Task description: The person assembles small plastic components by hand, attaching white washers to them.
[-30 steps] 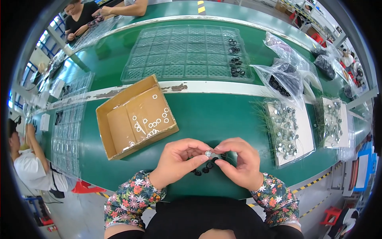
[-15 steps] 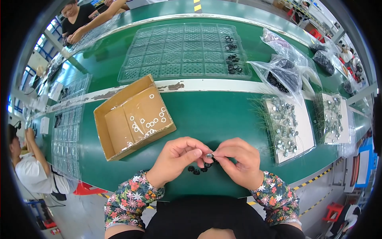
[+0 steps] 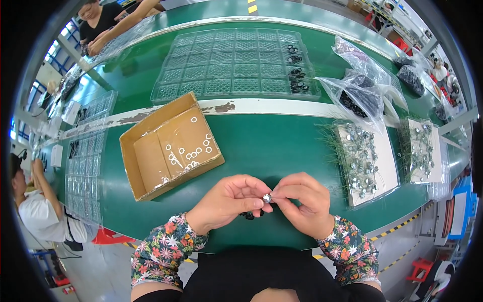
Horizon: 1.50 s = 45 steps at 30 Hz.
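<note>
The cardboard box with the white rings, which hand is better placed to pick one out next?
Left, probably. The cardboard box lies to the left of both hands, nearer the left hand. The right hand would have to cross over. Both currently pinch a small metal part together.
</note>
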Available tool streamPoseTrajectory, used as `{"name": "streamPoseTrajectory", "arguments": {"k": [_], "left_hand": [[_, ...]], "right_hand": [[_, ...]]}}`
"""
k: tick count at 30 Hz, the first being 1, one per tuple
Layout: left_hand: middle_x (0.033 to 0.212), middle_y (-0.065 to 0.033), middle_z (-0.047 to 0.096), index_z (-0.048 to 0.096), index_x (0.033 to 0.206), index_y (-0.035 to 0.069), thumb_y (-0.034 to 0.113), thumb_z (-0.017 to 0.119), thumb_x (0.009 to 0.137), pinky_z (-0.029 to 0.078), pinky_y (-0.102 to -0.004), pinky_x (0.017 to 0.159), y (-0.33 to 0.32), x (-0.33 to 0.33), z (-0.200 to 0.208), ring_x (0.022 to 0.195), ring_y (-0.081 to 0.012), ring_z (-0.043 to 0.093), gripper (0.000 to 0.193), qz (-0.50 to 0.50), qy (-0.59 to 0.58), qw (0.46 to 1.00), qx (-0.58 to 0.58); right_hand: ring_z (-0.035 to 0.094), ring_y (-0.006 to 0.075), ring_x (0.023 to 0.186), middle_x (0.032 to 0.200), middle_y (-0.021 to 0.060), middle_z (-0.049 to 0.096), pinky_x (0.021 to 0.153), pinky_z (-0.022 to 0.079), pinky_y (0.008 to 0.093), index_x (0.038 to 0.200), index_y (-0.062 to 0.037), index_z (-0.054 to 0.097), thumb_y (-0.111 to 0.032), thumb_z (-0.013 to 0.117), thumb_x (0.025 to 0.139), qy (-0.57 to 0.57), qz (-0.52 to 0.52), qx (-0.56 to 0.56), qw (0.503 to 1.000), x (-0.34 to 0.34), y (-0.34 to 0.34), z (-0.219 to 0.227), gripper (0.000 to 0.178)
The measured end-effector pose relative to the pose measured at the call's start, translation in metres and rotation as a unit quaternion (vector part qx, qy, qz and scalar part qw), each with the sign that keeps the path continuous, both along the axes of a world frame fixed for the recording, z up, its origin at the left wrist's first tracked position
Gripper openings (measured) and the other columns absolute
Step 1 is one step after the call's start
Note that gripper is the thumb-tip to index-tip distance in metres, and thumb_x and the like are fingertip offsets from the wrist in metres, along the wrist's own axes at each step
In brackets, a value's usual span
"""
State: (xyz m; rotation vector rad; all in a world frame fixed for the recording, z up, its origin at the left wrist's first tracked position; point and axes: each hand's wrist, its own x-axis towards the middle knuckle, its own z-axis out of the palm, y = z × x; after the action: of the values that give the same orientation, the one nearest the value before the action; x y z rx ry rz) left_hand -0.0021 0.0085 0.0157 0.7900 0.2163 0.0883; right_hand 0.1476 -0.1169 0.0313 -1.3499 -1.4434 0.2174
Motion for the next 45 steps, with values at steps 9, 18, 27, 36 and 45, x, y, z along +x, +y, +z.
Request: {"name": "streamPoseTrajectory", "arguments": {"k": [9,18,27,36,45], "left_hand": [[0.093,-0.0092,0.062,0.056,0.099,-0.001,0.0,0.057,0.084,0.051,-0.0231,0.065,-0.002,-0.002,0.004,0.083,-0.0156,0.063,0.015,0.03,0.038,0.984,0.17],[0.095,-0.0116,0.061,0.053,0.093,-0.001,-0.003,0.059,0.082,0.052,-0.0245,0.067,-0.007,-0.004,0.006,0.083,-0.017,0.064,0.013,0.068,-0.035,0.98,0.182],[0.096,-0.0115,0.062,0.055,0.098,-0.001,-0.003,0.058,0.082,0.051,-0.0255,0.073,0.0,-0.003,0.006,0.084,-0.0148,0.062,0.016,0.059,-0.005,0.988,0.144],[0.09,-0.0081,0.061,0.057,0.102,-0.002,0.002,0.055,0.085,0.049,-0.0249,0.066,-0.002,-0.001,-0.001,0.078,-0.0139,0.059,0.017,0.042,-0.042,0.998,0.029],[0.094,-0.0101,0.062,0.058,0.106,0.0,0.001,0.056,0.085,0.049,-0.0249,0.065,0.001,-0.002,-0.004,0.079,-0.0145,0.06,0.022,0.04,-0.049,0.998,0.028]], "right_hand": [[0.058,0.0188,0.067,0.083,0.0076,0.058,0.053,0.047,0.0268,0.081,-0.0042,0.062,0.006,0.067,0.066,-0.017,-0.005,0.008,1.0,0.001,0.001,0.0,0.019],[0.059,0.0192,0.07,0.085,0.0077,0.059,0.055,0.048,0.027,0.08,-0.0043,0.062,0.005,0.067,0.066,-0.017,0.006,0.007,1.0,0.002,0.001,0.004,0.018],[0.058,0.0195,0.07,0.086,0.008,0.058,0.055,0.048,0.0277,0.08,-0.0042,0.062,0.005,0.067,0.065,-0.011,0.009,-0.004,1.0,0.001,-0.001,0.006,0.019],[0.057,0.0204,0.067,0.084,0.0084,0.057,0.054,0.046,0.0284,0.08,-0.004,0.061,0.005,0.067,0.064,-0.029,0.001,0.016,0.999,0.0,-0.001,0.003,0.019],[0.057,0.0204,0.067,0.083,0.008,0.057,0.054,0.046,0.0285,0.08,-0.0041,0.061,0.005,0.068,0.064,-0.028,-0.002,0.02,0.999,-0.001,-0.001,0.003,0.019]]}}
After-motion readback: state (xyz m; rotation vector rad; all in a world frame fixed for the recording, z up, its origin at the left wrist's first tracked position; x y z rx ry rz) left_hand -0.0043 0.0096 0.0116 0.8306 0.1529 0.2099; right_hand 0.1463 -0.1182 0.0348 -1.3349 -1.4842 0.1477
